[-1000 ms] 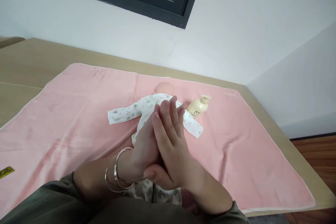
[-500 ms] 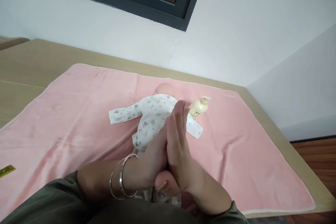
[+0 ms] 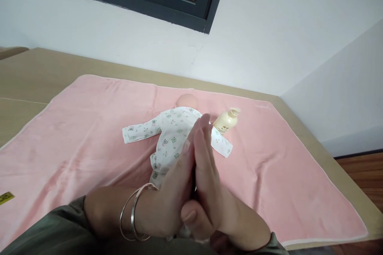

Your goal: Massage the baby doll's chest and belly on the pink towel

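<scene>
My left hand (image 3: pixel 176 185), with thin bracelets (image 3: pixel 134 215) on its wrist, is pressed palm to palm against my right hand (image 3: pixel 206 179). The fingers of both are stretched out and point away from me, with no object visible between them. Beyond and beneath them lies a baby doll (image 3: pixel 175 139) in a white outfit with small prints, its sleeves spread and its bald head (image 3: pixel 187 101) at the far end. My hands and forearms hide its lower part. A cream pump bottle (image 3: pixel 226 121) is beside the doll's right-side sleeve, close past my fingertips.
A pink blanket (image 3: pixel 89 127) with creases covers much of the wooden table (image 3: pixel 60 61). White walls (image 3: pixel 254 32) rise behind the table and at the right, with a dark window frame (image 3: pixel 206 8) above. A yellow label (image 3: pixel 6 197) lies at the left edge.
My palms have slid against each other, and the left fingers have shifted so one nail shows over the doll. The whole view has moved slightly; doll and bottle lie as before.
</scene>
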The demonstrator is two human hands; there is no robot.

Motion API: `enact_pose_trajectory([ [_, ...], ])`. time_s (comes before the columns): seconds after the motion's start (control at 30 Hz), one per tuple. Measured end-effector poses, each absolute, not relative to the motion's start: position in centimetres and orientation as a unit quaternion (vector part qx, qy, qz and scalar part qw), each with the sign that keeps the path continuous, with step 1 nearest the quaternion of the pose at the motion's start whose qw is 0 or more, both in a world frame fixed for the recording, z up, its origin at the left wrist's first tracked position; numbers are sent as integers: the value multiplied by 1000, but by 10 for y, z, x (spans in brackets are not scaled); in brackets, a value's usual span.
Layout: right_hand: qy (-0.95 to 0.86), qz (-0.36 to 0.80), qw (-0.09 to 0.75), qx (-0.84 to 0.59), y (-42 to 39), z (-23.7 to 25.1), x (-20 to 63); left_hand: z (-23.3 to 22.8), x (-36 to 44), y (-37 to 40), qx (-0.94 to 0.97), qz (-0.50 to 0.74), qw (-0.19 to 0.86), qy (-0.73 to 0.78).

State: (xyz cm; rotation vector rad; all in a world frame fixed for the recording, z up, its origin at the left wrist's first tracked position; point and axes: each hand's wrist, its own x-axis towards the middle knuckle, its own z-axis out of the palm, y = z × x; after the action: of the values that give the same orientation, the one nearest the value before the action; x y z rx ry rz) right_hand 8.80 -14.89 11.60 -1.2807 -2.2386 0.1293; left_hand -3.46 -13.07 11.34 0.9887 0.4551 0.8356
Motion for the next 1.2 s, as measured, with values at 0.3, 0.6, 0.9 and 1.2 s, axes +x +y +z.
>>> enact_pose_trajectory([
  [0.3, -869, 16, 364, -335, -145, 103, 73, 126, -48, -131, 460, 514, 681, 245],
  [0.6, -889, 5, 317, -330, -146, 92, 66, 136, -44, -116, 426, 602, 629, 248],
  [0.9, -829, 61, 432, -349, -125, 98, 76, 105, -15, -92, 389, 600, 651, 255],
  [1.2, -619, 146, 569, -520, -79, 79, 102, 70, 6, -14, 313, 537, 689, 374],
])
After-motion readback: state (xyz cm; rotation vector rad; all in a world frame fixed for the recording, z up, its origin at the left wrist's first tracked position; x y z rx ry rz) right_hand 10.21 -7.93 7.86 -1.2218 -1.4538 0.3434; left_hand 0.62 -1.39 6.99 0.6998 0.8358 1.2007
